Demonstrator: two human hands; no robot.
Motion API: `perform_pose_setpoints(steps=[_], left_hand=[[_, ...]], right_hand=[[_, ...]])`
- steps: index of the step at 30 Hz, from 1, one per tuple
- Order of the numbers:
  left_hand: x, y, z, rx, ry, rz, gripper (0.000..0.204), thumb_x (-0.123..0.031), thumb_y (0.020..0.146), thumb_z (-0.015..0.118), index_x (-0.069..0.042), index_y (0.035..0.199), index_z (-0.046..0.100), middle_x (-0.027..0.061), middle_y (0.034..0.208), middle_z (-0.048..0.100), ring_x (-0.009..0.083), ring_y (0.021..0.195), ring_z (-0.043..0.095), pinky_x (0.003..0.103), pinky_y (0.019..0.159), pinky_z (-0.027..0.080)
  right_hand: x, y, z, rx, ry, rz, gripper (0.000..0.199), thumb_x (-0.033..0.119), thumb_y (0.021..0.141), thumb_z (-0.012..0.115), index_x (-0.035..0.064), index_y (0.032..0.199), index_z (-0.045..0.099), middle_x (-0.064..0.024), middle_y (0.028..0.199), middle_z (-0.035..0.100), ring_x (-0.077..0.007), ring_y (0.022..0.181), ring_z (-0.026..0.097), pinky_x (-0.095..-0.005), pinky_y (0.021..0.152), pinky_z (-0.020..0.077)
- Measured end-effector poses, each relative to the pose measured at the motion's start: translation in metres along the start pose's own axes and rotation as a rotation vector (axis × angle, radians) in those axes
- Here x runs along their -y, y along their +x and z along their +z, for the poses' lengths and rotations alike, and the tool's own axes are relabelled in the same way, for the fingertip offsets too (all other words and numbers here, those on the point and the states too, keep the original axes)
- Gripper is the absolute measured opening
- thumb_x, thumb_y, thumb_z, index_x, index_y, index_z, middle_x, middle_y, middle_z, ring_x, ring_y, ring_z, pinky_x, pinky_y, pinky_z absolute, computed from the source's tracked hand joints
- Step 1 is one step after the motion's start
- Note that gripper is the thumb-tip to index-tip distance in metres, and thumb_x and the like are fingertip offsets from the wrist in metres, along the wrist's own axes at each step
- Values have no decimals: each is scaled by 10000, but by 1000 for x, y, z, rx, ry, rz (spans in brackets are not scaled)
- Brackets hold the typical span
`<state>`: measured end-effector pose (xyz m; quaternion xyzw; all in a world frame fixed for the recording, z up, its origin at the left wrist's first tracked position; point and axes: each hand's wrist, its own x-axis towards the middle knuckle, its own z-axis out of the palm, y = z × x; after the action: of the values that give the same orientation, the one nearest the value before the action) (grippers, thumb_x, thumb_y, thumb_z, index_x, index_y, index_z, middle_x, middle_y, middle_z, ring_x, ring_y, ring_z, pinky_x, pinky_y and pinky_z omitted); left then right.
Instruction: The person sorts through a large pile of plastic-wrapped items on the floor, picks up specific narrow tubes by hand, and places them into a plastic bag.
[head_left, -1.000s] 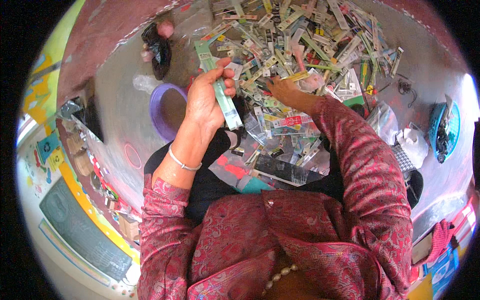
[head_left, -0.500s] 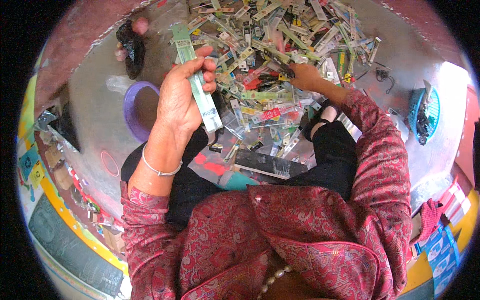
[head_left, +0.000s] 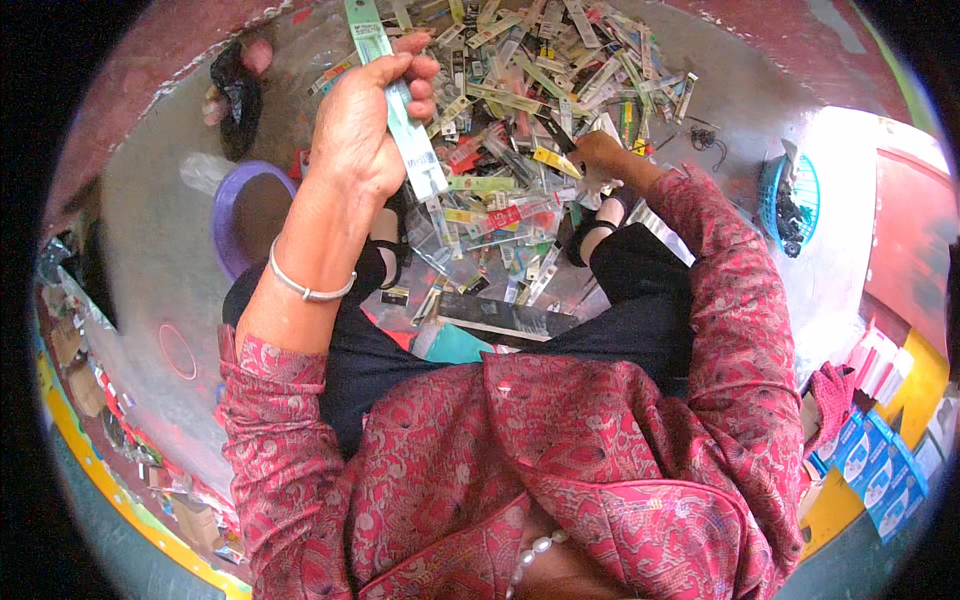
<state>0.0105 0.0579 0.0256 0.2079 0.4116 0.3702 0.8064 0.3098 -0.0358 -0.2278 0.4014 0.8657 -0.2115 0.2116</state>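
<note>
My left hand (head_left: 360, 125) is raised and closed round a long, narrow pale-green packet (head_left: 418, 155), pinched between thumb and fingers. The packet tilts, its upper end toward the far side. My right hand (head_left: 603, 160) is low at the right side of a heap of slim packets (head_left: 540, 85) on the floor, its fingers curled downward. A yellow-ended strip (head_left: 557, 162) and a dark, narrow piece lie against its fingertips. Whether it grips either of them cannot be made out, as the fingers are partly hidden.
A purple basin (head_left: 228, 220) stands left of my legs, with a dark bag (head_left: 240, 105) beyond it. To the right is a blue basket (head_left: 770, 200) with dark stuff inside. A dark board (head_left: 505, 316) lies between my feet. Blue printed boxes (head_left: 878, 470) stand at lower right.
The view has shifted, so the heap and basket sit farther left. The yellow-ended strip now shows at my right fingertips, where a dark piece was before. My left hand still holds the green packet.
</note>
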Motion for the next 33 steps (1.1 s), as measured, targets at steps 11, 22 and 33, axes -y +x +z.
perform_pose_setpoints(steps=[11,22,33], left_hand=[[-24,4,-18,146,-175,1,207,-80,858,448,14,1038,491,44,765,514,91,580,428,189,460,365],[-35,-14,-13,-12,-133,31,144,-100,873,395,-22,940,496,27,685,520,91,502,438,180,425,371],[-39,-5,-33,199,-177,8,278,-54,847,462,45,1106,450,57,805,481,90,631,379,186,497,337]], right_hand=[[32,-2,-52,-94,196,720,222,195,732,532,18,821,633,-183,890,622,-333,820,614,-434,691,489],[92,96,9,-247,203,635,267,223,767,484,-4,842,603,-157,834,635,-308,722,633,-426,643,495],[-52,61,82,-138,293,702,188,141,663,592,35,810,642,-182,820,622,-338,811,607,-409,694,494]])
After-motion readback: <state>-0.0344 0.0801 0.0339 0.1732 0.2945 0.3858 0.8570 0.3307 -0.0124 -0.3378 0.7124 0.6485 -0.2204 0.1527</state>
